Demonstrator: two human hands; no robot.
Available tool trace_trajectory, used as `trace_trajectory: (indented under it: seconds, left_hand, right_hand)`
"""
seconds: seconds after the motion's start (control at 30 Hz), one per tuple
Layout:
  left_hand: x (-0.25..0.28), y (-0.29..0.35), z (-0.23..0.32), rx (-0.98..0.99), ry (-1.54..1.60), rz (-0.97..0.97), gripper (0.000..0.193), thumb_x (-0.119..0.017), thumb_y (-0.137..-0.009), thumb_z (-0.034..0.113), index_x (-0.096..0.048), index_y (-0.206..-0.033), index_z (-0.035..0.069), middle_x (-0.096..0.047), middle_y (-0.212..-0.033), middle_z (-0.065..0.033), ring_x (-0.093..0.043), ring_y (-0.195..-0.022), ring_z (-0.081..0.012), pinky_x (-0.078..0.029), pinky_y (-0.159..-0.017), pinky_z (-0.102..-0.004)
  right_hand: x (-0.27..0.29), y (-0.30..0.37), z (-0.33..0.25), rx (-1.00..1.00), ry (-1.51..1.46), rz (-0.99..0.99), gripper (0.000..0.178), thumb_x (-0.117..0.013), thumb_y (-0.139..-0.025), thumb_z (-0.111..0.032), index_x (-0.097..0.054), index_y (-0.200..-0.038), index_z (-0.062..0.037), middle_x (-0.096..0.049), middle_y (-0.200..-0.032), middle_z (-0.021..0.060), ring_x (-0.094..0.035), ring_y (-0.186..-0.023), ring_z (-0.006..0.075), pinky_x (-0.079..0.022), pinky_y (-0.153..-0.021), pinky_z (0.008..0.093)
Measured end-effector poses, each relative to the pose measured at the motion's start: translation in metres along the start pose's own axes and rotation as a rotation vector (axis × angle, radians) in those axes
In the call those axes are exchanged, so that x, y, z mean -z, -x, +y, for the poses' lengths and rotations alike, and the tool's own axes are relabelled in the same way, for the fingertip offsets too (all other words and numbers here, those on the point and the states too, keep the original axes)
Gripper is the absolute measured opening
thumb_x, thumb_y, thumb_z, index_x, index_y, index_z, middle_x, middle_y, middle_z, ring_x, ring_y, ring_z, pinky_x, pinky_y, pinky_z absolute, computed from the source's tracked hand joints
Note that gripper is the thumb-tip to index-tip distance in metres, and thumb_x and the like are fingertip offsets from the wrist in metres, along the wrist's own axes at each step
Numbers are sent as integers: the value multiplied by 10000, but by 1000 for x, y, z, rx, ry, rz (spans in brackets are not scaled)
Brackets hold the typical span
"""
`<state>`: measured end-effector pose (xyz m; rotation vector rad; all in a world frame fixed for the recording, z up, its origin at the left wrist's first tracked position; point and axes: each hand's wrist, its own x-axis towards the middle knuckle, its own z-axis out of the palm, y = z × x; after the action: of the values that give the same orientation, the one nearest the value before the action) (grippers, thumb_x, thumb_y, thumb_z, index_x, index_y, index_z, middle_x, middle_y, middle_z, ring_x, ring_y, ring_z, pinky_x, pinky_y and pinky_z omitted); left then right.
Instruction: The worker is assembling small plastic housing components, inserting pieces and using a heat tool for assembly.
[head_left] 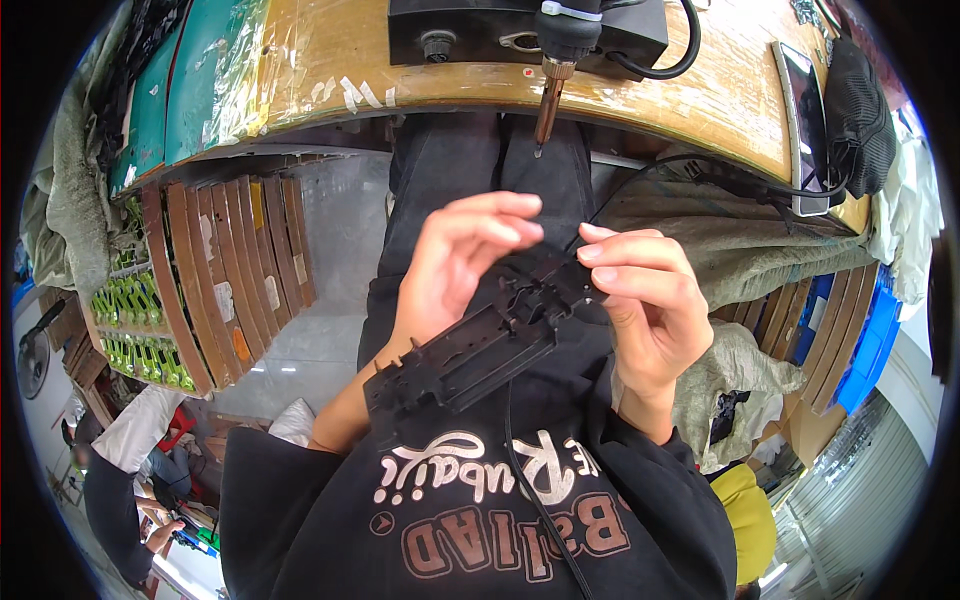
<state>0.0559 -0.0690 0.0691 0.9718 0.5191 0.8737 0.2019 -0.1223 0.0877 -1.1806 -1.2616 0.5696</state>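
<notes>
Your right hand [655, 315] pinches the far right end of the black plastic frame [480, 352], which slants before your shirt [450, 520], nearer than the tabletop [450, 88], while your left hand [452, 262] is loosely spread beside it, fingers bent.

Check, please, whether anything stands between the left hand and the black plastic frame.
Nothing visible stands between the left hand and the black plastic frame: they meet in this view, though contact is unclear. The right hand holds the frame's upper right end. What looks like a soldering iron is beyond both hands.
</notes>
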Motion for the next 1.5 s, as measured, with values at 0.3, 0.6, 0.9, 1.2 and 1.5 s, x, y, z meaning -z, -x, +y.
trace_trajectory:
  seconds: [0.3,0.6,0.9,1.2,1.5]
  left_hand:
    - [12,6,25,952,475,34,483,-543,-740,294,-400,-1023,-71,-507,-589,-86,-431,-325,-132,-316,-277,-222]
    - [2,-13,12,306,-105,97,301,-538,-771,2,-429,-1051,-14,-517,-938,-43,-502,-844,-72,-426,-711,-212]
    - [3,-27,10,230,-197,74,244,-539,-775,10,-427,-990,-3,-507,-863,-28,-491,-748,-56,-430,-618,-203]
    - [4,-27,8,237,-201,61,241,-541,-771,7,-428,-983,-3,-512,-857,-25,-495,-739,-53,-428,-608,-200]
    - [3,-27,10,238,-174,51,244,-546,-768,7,-429,-981,-8,-518,-863,-28,-504,-747,-56,-433,-606,-200]
  right_hand:
    - [5,-3,9,43,15,-124,140,-628,-658,-13,-585,-792,-20,-605,-831,117,-581,-735,231,-475,-719,349]
    - [-4,1,7,-495,-65,14,344,-587,-720,34,-488,-1046,-11,-568,-806,70,-551,-726,107,-462,-631,216]
    - [0,10,2,-950,-580,-216,403,-597,-739,15,-398,-1088,-14,-551,-701,60,-543,-628,106,-452,-560,220]
    - [-1,10,1,-943,-562,-205,396,-600,-735,19,-402,-1076,-13,-552,-677,57,-541,-621,102,-450,-564,219]
    - [-1,11,-1,-942,-562,-193,401,-607,-731,13,-405,-1076,-10,-567,-684,66,-547,-620,102,-453,-564,216]
